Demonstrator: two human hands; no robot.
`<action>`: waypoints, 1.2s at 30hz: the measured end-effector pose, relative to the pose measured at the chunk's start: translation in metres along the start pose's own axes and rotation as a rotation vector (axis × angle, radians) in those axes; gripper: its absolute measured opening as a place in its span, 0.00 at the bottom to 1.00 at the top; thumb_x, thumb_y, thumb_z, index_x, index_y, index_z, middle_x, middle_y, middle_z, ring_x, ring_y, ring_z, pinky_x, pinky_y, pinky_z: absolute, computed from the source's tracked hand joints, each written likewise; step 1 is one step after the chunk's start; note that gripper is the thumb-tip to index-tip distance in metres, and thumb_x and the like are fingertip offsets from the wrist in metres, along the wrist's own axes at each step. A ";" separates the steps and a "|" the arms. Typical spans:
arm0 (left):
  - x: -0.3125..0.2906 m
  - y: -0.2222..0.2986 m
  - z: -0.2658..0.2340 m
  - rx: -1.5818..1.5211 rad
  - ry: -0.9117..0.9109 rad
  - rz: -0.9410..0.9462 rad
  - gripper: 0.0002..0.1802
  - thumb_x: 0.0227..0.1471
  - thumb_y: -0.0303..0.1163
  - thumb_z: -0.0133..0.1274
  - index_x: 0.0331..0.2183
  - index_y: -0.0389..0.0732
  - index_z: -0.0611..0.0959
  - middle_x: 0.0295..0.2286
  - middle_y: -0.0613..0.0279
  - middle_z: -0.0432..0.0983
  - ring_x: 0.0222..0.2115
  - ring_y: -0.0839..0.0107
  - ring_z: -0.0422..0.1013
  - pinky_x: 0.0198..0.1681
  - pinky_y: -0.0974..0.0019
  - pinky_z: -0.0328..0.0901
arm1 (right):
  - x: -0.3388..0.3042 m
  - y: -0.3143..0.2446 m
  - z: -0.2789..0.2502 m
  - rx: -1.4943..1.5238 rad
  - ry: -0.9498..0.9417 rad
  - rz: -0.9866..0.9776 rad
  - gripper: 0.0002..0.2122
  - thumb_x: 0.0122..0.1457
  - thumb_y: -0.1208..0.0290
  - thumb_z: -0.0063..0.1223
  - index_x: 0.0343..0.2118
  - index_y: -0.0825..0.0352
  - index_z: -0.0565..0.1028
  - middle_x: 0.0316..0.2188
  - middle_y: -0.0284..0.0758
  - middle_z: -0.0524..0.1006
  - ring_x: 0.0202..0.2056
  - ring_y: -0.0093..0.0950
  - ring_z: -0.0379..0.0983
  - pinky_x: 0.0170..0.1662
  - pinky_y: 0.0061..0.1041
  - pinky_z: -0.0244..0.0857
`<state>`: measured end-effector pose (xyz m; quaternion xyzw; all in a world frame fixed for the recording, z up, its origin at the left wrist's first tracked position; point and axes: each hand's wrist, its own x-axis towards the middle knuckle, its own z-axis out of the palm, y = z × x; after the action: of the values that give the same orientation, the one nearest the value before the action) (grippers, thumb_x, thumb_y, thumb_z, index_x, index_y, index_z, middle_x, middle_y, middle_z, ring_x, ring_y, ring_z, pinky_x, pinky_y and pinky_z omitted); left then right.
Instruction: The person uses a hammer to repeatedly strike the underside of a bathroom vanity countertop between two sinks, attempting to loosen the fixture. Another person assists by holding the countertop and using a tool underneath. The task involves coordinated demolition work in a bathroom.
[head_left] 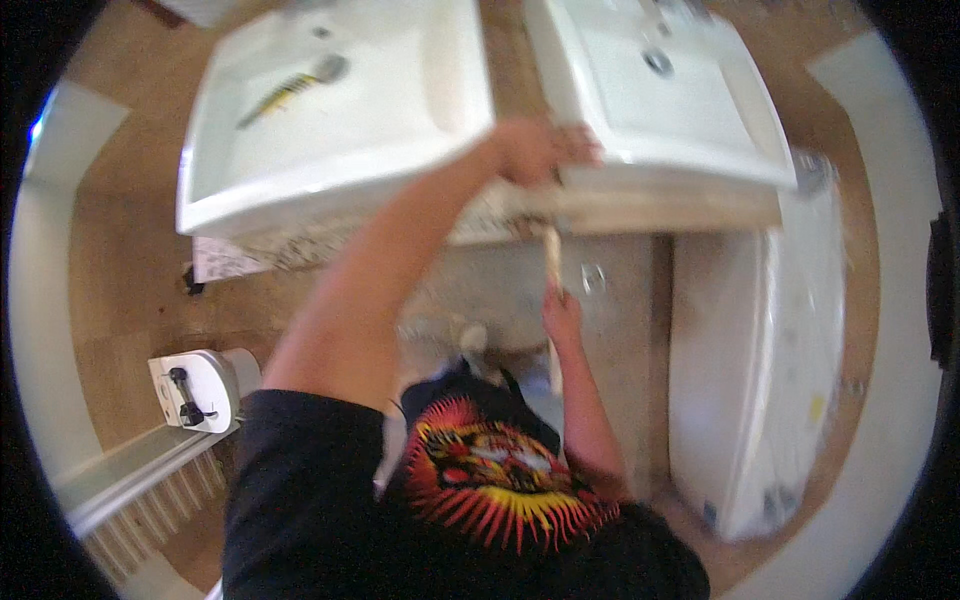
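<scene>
My left hand (535, 150) reaches to the front edge, at the gap between two white washbasins. Its fingers look curled, and a small dark end shows beneath them; what it belongs to is too blurred to name. Below it, my right hand (563, 315) is closed round a long pale wooden handle (553, 262), held roughly upright in the picture. The handle's top end meets a blurred dark part close under the front of the basins, so I cannot tell the tool's kind.
A yellow-and-black tool (283, 98) lies in the left washbasin (330, 185), beside its drain. The right washbasin (690, 165) stands alongside. A plastic-wrapped white bathtub (725, 400) is at right. At lower left are a small white fixture (225, 385) with black items and a white radiator (150, 500).
</scene>
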<state>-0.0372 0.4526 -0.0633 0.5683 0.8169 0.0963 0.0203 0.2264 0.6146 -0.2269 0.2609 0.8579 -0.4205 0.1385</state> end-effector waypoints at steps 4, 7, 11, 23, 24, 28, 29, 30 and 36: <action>-0.015 0.011 -0.017 0.260 -0.041 -0.091 0.39 0.50 0.35 0.49 0.62 0.62 0.53 0.63 0.79 0.44 0.64 0.71 0.42 0.66 0.48 0.40 | -0.011 -0.048 -0.020 0.111 -0.041 -0.105 0.34 0.58 0.38 0.38 0.27 0.75 0.75 0.19 0.47 0.73 0.25 0.42 0.73 0.33 0.41 0.64; -0.011 0.012 -0.014 0.253 -0.078 -0.092 0.40 0.50 0.33 0.48 0.62 0.62 0.53 0.63 0.81 0.43 0.64 0.72 0.41 0.66 0.48 0.41 | -0.009 -0.046 -0.019 0.143 -0.062 -0.114 0.34 0.58 0.37 0.37 0.27 0.75 0.74 0.18 0.47 0.72 0.24 0.40 0.71 0.31 0.40 0.63; -0.010 0.012 -0.018 0.232 -0.065 -0.080 0.40 0.50 0.31 0.47 0.62 0.62 0.53 0.63 0.80 0.43 0.64 0.72 0.41 0.66 0.48 0.41 | -0.009 -0.049 -0.021 0.103 -0.028 -0.145 0.35 0.59 0.38 0.36 0.27 0.75 0.74 0.18 0.46 0.72 0.23 0.38 0.71 0.30 0.38 0.62; -0.012 0.012 -0.015 0.231 -0.022 -0.105 0.35 0.53 0.33 0.45 0.61 0.62 0.56 0.62 0.78 0.45 0.64 0.71 0.41 0.66 0.48 0.40 | -0.022 -0.065 -0.025 0.155 -0.046 -0.092 0.34 0.58 0.38 0.38 0.27 0.75 0.73 0.16 0.44 0.70 0.23 0.35 0.70 0.29 0.37 0.62; -0.013 0.010 -0.013 0.220 -0.020 -0.107 0.35 0.53 0.32 0.45 0.61 0.62 0.56 0.62 0.78 0.45 0.64 0.71 0.42 0.66 0.48 0.40 | -0.024 -0.066 -0.025 0.177 -0.044 -0.096 0.34 0.58 0.38 0.39 0.27 0.75 0.73 0.16 0.44 0.70 0.23 0.35 0.70 0.29 0.38 0.62; -0.010 0.009 -0.016 0.231 0.004 -0.095 0.39 0.50 0.28 0.47 0.61 0.62 0.56 0.62 0.78 0.47 0.63 0.71 0.44 0.66 0.49 0.41 | -0.016 -0.051 -0.017 0.124 0.033 -0.158 0.33 0.59 0.40 0.38 0.26 0.74 0.73 0.15 0.42 0.69 0.22 0.32 0.69 0.27 0.37 0.61; -0.010 0.010 -0.017 0.245 0.012 -0.093 0.40 0.49 0.26 0.48 0.61 0.62 0.56 0.62 0.78 0.48 0.63 0.71 0.44 0.66 0.50 0.42 | -0.010 -0.051 -0.020 0.086 0.046 -0.167 0.32 0.60 0.40 0.38 0.25 0.73 0.73 0.15 0.40 0.69 0.21 0.31 0.68 0.26 0.36 0.61; -0.010 0.011 -0.017 0.232 0.022 -0.132 0.41 0.47 0.25 0.49 0.61 0.62 0.56 0.62 0.78 0.48 0.63 0.71 0.46 0.66 0.50 0.42 | -0.007 -0.050 -0.024 0.049 0.059 -0.175 0.31 0.60 0.41 0.38 0.24 0.73 0.72 0.15 0.39 0.68 0.20 0.30 0.67 0.25 0.36 0.60; -0.026 0.005 -0.016 0.234 0.132 -0.225 0.45 0.43 0.23 0.52 0.61 0.60 0.55 0.61 0.78 0.51 0.61 0.73 0.49 0.66 0.53 0.44 | -0.029 -0.074 -0.058 0.815 -0.132 -0.357 0.27 0.62 0.45 0.39 0.17 0.66 0.67 0.13 0.31 0.65 0.16 0.20 0.61 0.20 0.27 0.56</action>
<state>-0.0261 0.4281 -0.0487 0.4643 0.8805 0.0346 -0.0892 0.2077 0.6129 -0.1303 0.1148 0.6432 -0.7570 0.0044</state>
